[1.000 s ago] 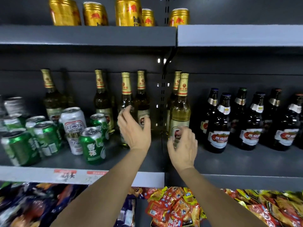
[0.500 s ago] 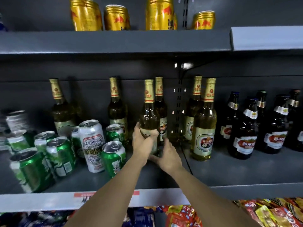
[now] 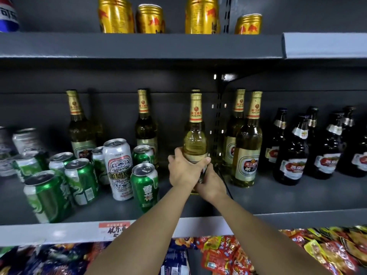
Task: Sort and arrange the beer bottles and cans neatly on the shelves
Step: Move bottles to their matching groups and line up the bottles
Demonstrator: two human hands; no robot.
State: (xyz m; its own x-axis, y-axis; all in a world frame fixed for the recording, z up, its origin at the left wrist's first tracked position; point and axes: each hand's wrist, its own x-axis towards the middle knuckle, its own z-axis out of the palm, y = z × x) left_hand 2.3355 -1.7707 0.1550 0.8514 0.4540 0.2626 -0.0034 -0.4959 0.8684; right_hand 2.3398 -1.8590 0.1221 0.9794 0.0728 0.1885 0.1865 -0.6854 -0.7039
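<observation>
Gold-foiled bottle (image 3: 195, 143), two hands (image 3: 183, 171) gripping

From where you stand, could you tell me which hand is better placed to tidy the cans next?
Probably the left hand: it grips the gold-capped bottle on the side nearest the green cans; the right hand is farther away.

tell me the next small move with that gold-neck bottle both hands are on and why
Probably slide the gold-neck bottle right, beside the matching pair of bottles. The left hand and right hand both grip its lower body, and bare shelf separates it from that pair.
</observation>
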